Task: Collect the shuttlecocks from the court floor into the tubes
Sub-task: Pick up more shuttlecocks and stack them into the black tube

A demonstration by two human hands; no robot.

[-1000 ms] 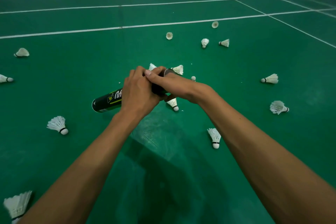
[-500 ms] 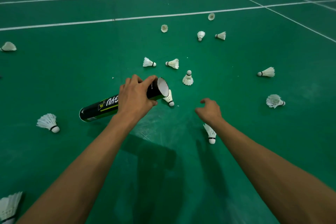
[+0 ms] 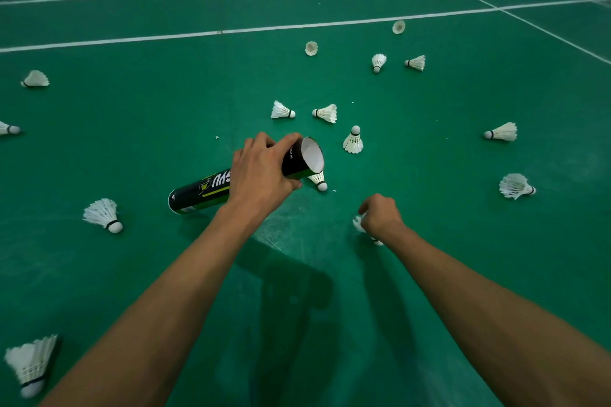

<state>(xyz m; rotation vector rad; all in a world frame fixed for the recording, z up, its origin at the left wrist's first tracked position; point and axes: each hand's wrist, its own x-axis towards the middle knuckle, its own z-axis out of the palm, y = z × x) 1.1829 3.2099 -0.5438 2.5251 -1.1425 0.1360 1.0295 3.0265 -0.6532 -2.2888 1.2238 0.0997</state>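
The job has a long way to go. The left hand [image 3: 264, 172] is wrapped round a black tube [image 3: 205, 190] and holds it on a slant, with the open end up and turned to the right. I can see a bit of white inside the mouth. I cannot tell if any are in there yet.

The right hand [image 3: 380, 215] is down low at the floor [image 3: 446, 274]. Its fingers are curled round a shuttlecock [image 3: 357, 223], and white feathers poke out on the left of the hand. I cannot tell if it has left the floor. It is near the tube, but not in it.

Lots are left. I count fourteen loose shuttlecocks [image 3: 102, 213] on the green floor. One lies just under the tube's mouth and three lie just past it. Four more are far back near the white line [image 3: 132, 40]. Two are out to the right and four are out to the left.

I think the one in the right hand goes into the tube next. Only one tube shows here.
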